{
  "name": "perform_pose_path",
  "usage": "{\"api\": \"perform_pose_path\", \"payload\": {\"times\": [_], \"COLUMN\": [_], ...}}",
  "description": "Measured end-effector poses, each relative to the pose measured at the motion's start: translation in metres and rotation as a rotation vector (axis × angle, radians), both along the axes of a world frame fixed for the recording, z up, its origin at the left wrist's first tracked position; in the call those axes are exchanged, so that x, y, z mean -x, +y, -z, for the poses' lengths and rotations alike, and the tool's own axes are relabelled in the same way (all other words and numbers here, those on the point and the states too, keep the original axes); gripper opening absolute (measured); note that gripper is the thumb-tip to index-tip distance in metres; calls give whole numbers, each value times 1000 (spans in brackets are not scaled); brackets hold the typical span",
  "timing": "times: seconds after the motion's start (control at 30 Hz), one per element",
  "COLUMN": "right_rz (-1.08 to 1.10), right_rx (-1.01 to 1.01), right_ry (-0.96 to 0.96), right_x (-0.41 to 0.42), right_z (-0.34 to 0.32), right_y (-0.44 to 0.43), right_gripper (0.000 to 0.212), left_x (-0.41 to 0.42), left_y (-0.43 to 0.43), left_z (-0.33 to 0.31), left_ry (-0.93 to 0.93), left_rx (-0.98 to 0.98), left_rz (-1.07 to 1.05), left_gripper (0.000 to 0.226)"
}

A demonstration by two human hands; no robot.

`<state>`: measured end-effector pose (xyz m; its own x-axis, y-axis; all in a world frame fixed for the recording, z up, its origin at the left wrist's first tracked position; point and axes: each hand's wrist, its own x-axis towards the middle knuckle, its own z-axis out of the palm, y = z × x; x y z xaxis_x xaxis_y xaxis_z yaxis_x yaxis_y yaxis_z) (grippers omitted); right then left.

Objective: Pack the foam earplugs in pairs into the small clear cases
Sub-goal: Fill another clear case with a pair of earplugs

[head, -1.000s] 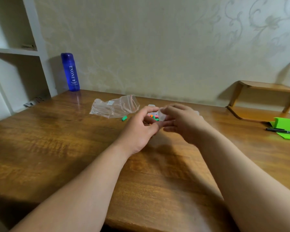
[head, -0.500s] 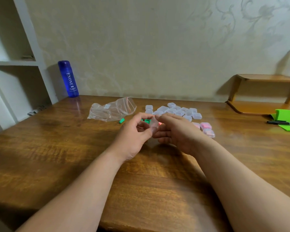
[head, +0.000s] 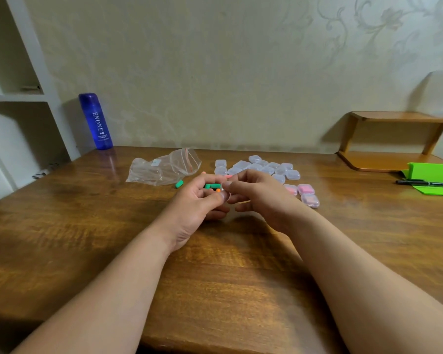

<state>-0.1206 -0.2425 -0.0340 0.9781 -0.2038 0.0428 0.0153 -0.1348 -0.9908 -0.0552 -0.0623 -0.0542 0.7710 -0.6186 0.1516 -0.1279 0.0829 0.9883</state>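
My left hand and my right hand meet over the middle of the table and together pinch a small clear case between fingertips and thumbs; the case is mostly hidden. Just behind the fingers lie green earplugs, an orange one and a pink one. Another green earplug lies by the clear zip bag. Several empty clear cases cluster behind my right hand. Three cases with pink earplugs sit to the right.
A blue bottle stands at the table's back left corner beside white shelves. A small wooden shelf sits at the back right, with a green stand and a black pen in front of it.
My view has tilted up, so the cluster of cases behind the hands now shows. Both hands have stayed together on the small case and drawn slightly nearer.
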Motion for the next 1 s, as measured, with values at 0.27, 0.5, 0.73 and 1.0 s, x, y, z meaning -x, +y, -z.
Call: {"api": "perform_pose_path", "payload": {"times": [0.27, 0.5, 0.73, 1.0], "right_rz": [-9, 3, 2, 59], "right_rx": [61, 148, 181, 71], "right_ry": [-46, -107, -129, -137], "right_x": [-2, -2, -2, -2], "right_z": [3, 5, 8, 8], "right_y": [-3, 0, -1, -4], "right_gripper": [20, 23, 23, 6], "left_x": [-1, -1, 1, 2], "left_y": [-2, -2, -3, -3], "left_z": [0, 0, -2, -5], "left_ry": [14, 33, 41, 166], "left_rx": [-26, -10, -6, 84], "left_rz": [2, -22, -29, -56], "left_gripper": [28, 25, 25, 27]}}
